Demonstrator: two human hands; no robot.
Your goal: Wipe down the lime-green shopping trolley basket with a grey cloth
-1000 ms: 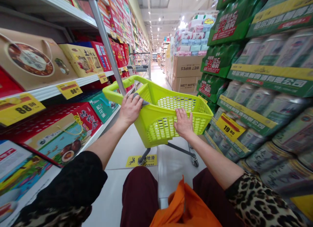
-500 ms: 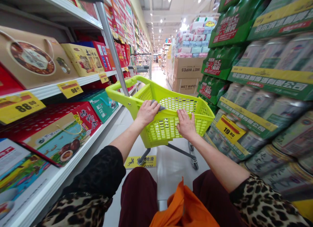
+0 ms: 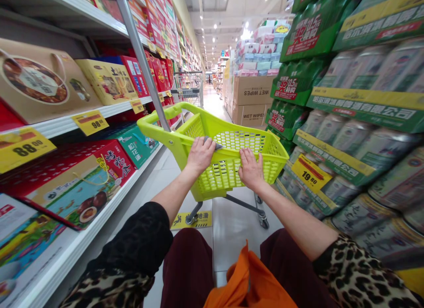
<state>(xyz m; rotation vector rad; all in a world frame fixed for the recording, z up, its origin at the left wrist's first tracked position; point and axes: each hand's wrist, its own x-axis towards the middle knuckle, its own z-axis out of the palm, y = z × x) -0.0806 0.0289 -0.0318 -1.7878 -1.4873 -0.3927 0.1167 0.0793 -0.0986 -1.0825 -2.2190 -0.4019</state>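
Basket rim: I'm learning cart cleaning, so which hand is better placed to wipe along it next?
Probably left: the left hand covers the grey cloth on the basket rim; the right hand is bare.

The tiled floor [image 3: 232,230] carries the green cart [image 3: 225,177], a yellow slip-warning sticker [image 3: 196,219] and stacked wet-wipes cartons [image 3: 252,96].

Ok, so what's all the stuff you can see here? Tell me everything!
cart basket: one, lime green, on wheels mid-aisle
grey cloth: one, grey, on the basket's near rim
gift boxes: many, red, yellow and tan, left shelves
price tags: several, yellow, shelf edges
can packs: many, green with silver cans, stacked right
wet-wipes cartons: two, brown, further up the aisle
floor sticker: one, yellow, under the cart
wire trolley: one, grey, far up the aisle
orange fabric: one, orange, bottom middle
left hand: one, on the grey cloth at the rim
right hand: one, flat on the basket's near wall
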